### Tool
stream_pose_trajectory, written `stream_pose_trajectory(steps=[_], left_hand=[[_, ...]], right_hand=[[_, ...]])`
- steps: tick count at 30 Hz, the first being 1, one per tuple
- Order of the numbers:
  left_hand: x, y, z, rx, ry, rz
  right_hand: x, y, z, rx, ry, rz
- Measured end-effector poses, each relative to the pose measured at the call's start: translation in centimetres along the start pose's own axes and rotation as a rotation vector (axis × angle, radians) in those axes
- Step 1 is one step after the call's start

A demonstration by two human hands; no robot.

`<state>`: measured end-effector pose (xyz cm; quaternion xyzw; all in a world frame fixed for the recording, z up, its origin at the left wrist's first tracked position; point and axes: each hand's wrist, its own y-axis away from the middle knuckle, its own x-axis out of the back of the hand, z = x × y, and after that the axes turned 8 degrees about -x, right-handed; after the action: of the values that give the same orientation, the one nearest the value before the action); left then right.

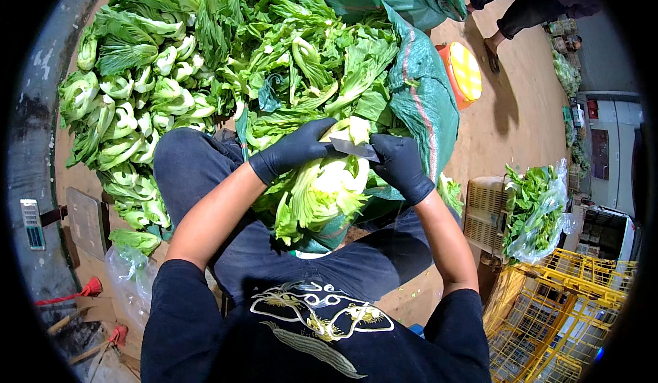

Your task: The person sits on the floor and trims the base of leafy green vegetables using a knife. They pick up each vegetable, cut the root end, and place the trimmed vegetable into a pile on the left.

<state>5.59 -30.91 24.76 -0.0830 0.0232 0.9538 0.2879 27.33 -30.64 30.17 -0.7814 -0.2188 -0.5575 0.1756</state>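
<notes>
My left hand (pixel 300 145), in a black glove, holds a leafy green mustard head (pixel 331 177) near its pale stem end. In my gloved right hand (pixel 401 164) is a knife (pixel 354 149); its blade lies across the pale stem, its tip close to my left fingers. The handle is hidden in my fist. Below the blade the cut-looking, pale head hangs over my lap, leaf ends towards me. Loose green leaves (pixel 313 64) fill a green woven sack (pixel 424 100) just beyond my hands.
Trimmed mustard heads (pixel 123 126) lie piled at the left, beside a platform scale (pixel 86 222). At the right are a red-and-yellow container (pixel 464 72), a plastic crate (pixel 483 210), bagged greens (pixel 537 218) and yellow wire cages (pixel 555 311). Another person's legs (pixel 514 7) show at top right.
</notes>
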Motion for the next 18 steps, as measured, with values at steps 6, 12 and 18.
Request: stream_pose_trajectory(steps=[6, 12, 18], left_hand=[[-1.0, 0.4, -0.6, 0.010, -0.019, 0.101], [-1.1, 1.9, 1.9, -0.098, 0.119, 0.066], [0.1, 1.7, 2.2, -0.011, 0.550, 0.079]], right_hand=[[-4.8, -0.2, 2.1, -0.238, -0.246, 0.083], [-13.7, 6.5, 10.3, -0.746, -0.473, -0.348], [-6.3, 4.3, 4.3, -0.602, -0.394, 0.070]])
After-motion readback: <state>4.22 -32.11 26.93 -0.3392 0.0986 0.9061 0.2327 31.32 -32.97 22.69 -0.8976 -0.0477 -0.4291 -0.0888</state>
